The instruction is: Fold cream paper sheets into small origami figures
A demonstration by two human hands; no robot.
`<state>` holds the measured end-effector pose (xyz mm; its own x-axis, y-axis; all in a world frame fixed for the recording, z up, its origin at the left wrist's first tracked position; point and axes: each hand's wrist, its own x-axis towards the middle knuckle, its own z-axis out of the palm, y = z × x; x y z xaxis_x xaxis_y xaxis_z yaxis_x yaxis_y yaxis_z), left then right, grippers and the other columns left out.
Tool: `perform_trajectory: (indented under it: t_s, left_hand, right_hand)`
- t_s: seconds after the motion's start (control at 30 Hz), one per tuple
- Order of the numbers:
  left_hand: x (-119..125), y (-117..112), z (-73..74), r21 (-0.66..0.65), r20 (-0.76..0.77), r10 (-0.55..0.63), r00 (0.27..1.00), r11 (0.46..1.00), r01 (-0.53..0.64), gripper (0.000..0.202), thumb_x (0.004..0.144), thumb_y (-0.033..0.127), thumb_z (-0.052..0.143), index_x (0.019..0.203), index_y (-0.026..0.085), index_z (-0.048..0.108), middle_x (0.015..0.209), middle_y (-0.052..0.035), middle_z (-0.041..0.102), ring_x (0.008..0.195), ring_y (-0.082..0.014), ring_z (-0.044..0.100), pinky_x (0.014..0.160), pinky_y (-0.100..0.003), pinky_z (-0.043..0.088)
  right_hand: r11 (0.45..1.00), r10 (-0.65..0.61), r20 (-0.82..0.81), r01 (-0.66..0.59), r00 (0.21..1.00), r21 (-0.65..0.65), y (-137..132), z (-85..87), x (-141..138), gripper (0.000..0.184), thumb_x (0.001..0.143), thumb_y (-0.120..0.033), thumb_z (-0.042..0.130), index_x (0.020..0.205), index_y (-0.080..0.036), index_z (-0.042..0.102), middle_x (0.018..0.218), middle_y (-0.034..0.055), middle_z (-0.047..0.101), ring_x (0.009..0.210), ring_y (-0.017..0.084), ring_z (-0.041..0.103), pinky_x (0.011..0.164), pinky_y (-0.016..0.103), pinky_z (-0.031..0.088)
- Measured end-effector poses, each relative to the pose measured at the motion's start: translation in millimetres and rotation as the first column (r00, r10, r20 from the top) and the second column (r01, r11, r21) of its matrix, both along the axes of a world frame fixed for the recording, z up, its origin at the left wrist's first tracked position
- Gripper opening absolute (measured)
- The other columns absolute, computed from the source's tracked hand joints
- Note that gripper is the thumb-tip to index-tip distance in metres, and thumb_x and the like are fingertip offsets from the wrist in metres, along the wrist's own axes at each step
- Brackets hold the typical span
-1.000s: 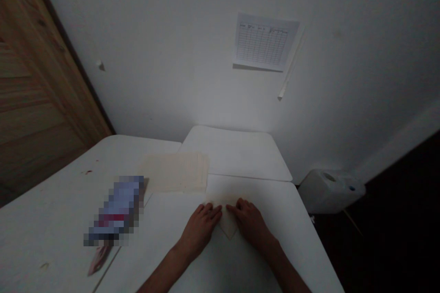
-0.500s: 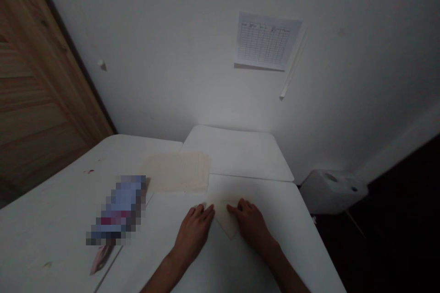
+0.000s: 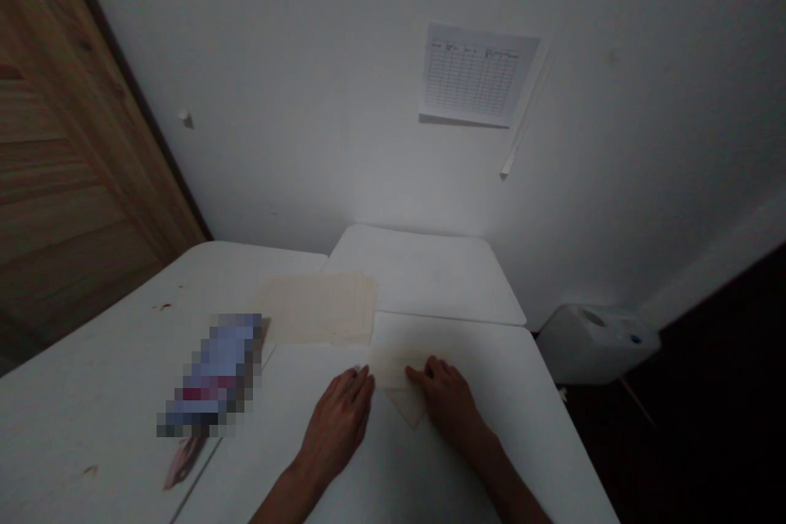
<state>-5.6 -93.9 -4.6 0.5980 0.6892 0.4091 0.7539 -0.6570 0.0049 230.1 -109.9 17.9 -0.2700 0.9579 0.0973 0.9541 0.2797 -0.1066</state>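
Observation:
A thin cream-coloured sheet of paper (image 3: 393, 368) lies folded on the white table, with a pointed corner toward me. At its left edge rests my left hand (image 3: 337, 417), palm down, its fingers stretched out close together. My right hand (image 3: 454, 401) is on the paper's right side, one digit pressed onto the sheet and the other fingers curled in. Those curled fingers hide part of the paper's right edge. Beyond my left hand lies a stack of similar cream sheets (image 3: 319, 309).
Left of the hands is a blurred-out blue item (image 3: 212, 372) with a pinkish piece (image 3: 184, 460) below it. White table panels (image 3: 430, 270) meet at seams. A printed chart (image 3: 472, 75) hangs on the wall. A white plastic container (image 3: 595, 344) stands right of the table; a wooden door (image 3: 79, 123) is at left.
My left hand has slid slightly left and toward me, uncovering the paper's left part, where a fold edge now shows. My right hand has stayed in place.

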Motion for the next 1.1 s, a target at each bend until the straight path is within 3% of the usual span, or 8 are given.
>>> perform_trajectory:
  t_s: [0.1, 0.27, 0.43, 0.57, 0.73, 0.93, 1.1]
  left_hand:
    - [9.4, -1.4, 4.0, 0.064, 0.002, -0.088, 0.996, 0.994, 0.088, 0.040, 0.087, 0.010, 0.042, 0.125, 0.010, 0.053, 0.138, -0.0170, 0.050, 0.125, -0.0303, 0.048, 0.099, -0.046, 0.046]
    - [26.6, -4.2, 4.7, 0.088, 0.063, -0.090, 0.994, 0.993, 0.085, 0.041, 0.086, 0.007, 0.040, 0.123, 0.012, 0.055, 0.143, -0.0164, 0.045, 0.132, -0.0311, 0.040, 0.103, -0.048, 0.042]
    - [39.7, -1.4, -0.1, -0.094, 0.058, -0.186, 0.981, 0.977, 0.191, 0.048, 0.090, 0.014, 0.042, 0.138, 0.013, 0.041, 0.142, -0.0124, 0.048, 0.131, -0.0241, 0.044, 0.103, -0.041, 0.045]
    - [39.6, -3.2, 2.0, -0.167, 0.059, -0.192, 0.980, 0.966, 0.200, 0.053, 0.094, 0.025, 0.043, 0.145, 0.012, 0.032, 0.147, -0.0135, 0.040, 0.136, -0.0245, 0.037, 0.108, -0.041, 0.040]
    - [29.9, -10.2, -0.4, -0.145, 0.058, -0.137, 0.989, 0.979, 0.145, 0.059, 0.095, 0.034, 0.043, 0.147, 0.013, 0.027, 0.151, -0.0146, 0.031, 0.138, -0.0271, 0.031, 0.110, -0.043, 0.036]
    - [22.5, -11.8, -7.0, -0.113, 0.009, -0.061, 0.998, 0.992, 0.061, 0.058, 0.095, 0.041, 0.042, 0.144, 0.010, 0.034, 0.149, -0.0161, 0.034, 0.138, -0.0281, 0.031, 0.111, -0.044, 0.033]
    - [15.6, -10.8, -2.8, -0.081, 0.000, -0.018, 1.000, 0.997, 0.017, 0.056, 0.095, 0.043, 0.041, 0.142, 0.012, 0.038, 0.147, -0.0140, 0.040, 0.138, -0.0276, 0.033, 0.111, -0.045, 0.032]
  right_hand:
    - [1.000, -0.003, 0.010, 0.003, 1.000, -0.008, -0.9, 1.5, -1.2, 0.049, 0.088, -0.009, 0.048, 0.129, -0.036, 0.053, 0.101, 0.0049, 0.058, 0.089, 0.019, 0.054, 0.080, 0.029, 0.040]
    - [1.000, -0.001, 0.003, 0.001, 1.000, -0.009, -1.4, 1.4, -1.6, 0.048, 0.089, -0.010, 0.048, 0.130, -0.036, 0.052, 0.102, 0.0051, 0.058, 0.089, 0.019, 0.054, 0.079, 0.029, 0.041]
    - [1.000, -0.003, -0.019, 0.003, 1.000, 0.004, -1.9, 1.3, -1.4, 0.050, 0.089, -0.009, 0.048, 0.131, -0.037, 0.051, 0.099, 0.0045, 0.058, 0.089, 0.019, 0.053, 0.080, 0.029, 0.040]
    - [1.000, -0.024, -0.017, 0.024, 1.000, 0.005, -4.0, 1.1, -3.8, 0.052, 0.088, -0.009, 0.049, 0.132, -0.035, 0.050, 0.100, 0.0052, 0.058, 0.091, 0.020, 0.053, 0.081, 0.030, 0.039]
    - [0.997, -0.078, -0.007, 0.078, 0.997, 0.015, -10.6, 0.8, -4.3, 0.049, 0.088, -0.011, 0.048, 0.132, -0.032, 0.051, 0.108, 0.0083, 0.057, 0.097, 0.023, 0.052, 0.083, 0.033, 0.038]
    - [0.984, -0.168, -0.057, 0.171, 0.984, 0.044, -23.2, 3.3, 9.6, 0.042, 0.091, -0.016, 0.048, 0.129, -0.032, 0.054, 0.101, 0.0075, 0.057, 0.095, 0.023, 0.051, 0.082, 0.033, 0.037]
    - [0.970, -0.229, -0.057, 0.233, 0.972, 0.071, -30.8, -0.3, 25.3, 0.035, 0.094, -0.022, 0.046, 0.126, -0.031, 0.056, 0.099, 0.0077, 0.056, 0.093, 0.023, 0.051, 0.081, 0.034, 0.037]
